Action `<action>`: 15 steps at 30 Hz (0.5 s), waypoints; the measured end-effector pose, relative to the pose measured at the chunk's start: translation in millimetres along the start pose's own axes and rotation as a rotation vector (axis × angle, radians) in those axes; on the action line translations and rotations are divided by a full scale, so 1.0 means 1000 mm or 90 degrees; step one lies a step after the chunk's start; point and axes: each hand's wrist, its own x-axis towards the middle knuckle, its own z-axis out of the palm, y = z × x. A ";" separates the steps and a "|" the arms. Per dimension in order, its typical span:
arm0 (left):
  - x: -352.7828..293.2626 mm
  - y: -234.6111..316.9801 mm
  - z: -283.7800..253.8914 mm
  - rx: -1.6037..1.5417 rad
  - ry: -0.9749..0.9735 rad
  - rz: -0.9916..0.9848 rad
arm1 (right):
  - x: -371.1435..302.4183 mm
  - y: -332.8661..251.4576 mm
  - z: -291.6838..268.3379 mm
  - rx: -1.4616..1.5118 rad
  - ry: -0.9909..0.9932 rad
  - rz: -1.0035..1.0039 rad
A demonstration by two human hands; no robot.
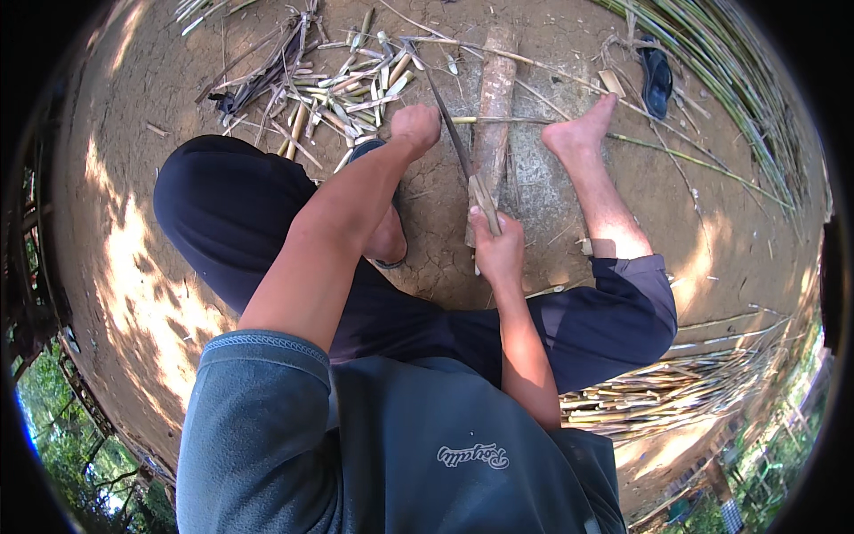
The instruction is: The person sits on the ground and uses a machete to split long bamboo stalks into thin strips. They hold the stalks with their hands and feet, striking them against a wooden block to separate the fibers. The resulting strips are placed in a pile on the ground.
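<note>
Cracked earth (pixel 187 62) bears a heap of cut pieces (pixel 356 89), seemingly done, with long stalks (pixel 756 107) probably left, while the left hand (pixel 416 129) clenches, apparently on a stalk (pixel 467 119) crossing the log (pixel 496 80), and the right hand (pixel 499 245) grips a knife (pixel 456 142).

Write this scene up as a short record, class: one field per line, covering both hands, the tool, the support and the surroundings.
Left hand: closed around a thin stalk
Right hand: gripping the handle of a knife
Knife position: crosses the stalk beside the left hand; contact unclear
Support: log, the stalk crossing over it
Upper left: scattered cut pieces
Upper right: dark sandal, long green stalks
Lower right: more stalks
</note>
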 end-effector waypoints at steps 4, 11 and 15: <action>0.000 -0.001 -0.005 -0.011 -0.026 -0.025 | -0.044 -0.001 -0.016 0.003 -0.005 0.010; 0.008 -0.002 -0.002 0.014 -0.011 0.000 | -0.060 -0.005 -0.027 0.030 0.004 0.048; 0.006 -0.002 -0.005 -0.007 -0.016 -0.006 | 0.005 -0.009 0.006 0.020 0.012 0.025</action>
